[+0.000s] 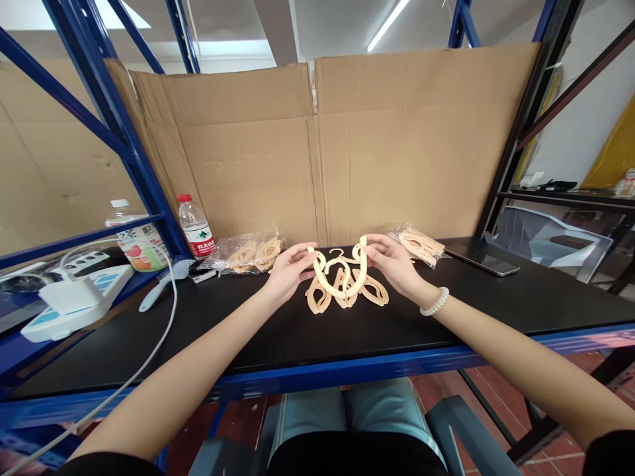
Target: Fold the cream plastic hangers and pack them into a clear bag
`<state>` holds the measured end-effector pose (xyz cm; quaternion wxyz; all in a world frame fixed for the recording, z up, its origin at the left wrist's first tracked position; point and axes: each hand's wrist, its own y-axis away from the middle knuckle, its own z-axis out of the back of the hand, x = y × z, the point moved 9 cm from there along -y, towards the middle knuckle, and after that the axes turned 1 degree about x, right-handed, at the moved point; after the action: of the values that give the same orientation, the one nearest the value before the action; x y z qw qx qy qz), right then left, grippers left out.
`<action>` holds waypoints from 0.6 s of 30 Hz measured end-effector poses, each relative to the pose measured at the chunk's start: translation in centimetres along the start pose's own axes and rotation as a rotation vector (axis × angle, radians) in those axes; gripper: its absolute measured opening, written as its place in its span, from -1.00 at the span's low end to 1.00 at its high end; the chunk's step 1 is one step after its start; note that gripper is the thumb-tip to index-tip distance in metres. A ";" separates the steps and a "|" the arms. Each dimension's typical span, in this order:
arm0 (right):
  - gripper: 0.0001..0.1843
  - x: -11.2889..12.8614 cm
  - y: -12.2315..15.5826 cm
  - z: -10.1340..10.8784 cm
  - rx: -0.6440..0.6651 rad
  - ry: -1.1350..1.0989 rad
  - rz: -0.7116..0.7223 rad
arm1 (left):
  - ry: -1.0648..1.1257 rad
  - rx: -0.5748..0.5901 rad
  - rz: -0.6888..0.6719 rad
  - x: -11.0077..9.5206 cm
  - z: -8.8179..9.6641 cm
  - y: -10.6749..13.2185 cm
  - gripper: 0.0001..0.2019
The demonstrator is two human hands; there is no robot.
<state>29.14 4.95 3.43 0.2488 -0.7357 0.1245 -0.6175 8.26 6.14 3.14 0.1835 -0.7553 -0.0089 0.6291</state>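
Observation:
Between my two hands a cream plastic folding hanger (358,285) is held up above the black tabletop, its arms bent into a U with the hook in the middle. My left hand (294,270) pinches the end of one arm. The other arm's end is gripped by the thumb and fingers of my right hand (393,264), which has a pale bead bracelet (435,302) at its wrist. Just behind and below lie several folded hangers of the same kind, among them a left one (317,301) and a right one (380,291).
Bagged hangers lie at the back left (248,254) and back right (417,243). A phone (483,260) rests at right. On the left are a red-capped water bottle (195,228), a brush (166,281), a power strip (74,304) and a white cable (149,357). Cardboard (407,145) stands behind.

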 end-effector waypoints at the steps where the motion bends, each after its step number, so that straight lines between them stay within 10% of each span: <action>1: -0.58 -0.1 0.3 -1.0 0.066 0.031 -0.008 | -0.033 0.020 -0.007 0.0 -0.4 0.2 -0.63; 6: -0.19 -0.9 2.0 -4.8 0.396 0.138 -0.116 | -0.134 0.062 -0.054 0.0 -1.8 1.1 -0.60; 18: -0.49 0.3 1.3 -3.1 0.164 0.319 -0.045 | 0.081 0.130 0.088 1.4 -2.8 1.2 -0.66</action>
<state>26.40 3.02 3.34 0.2714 -0.6082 0.0952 -0.7398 11.00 4.66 1.85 0.2045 -0.7663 0.0723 0.6048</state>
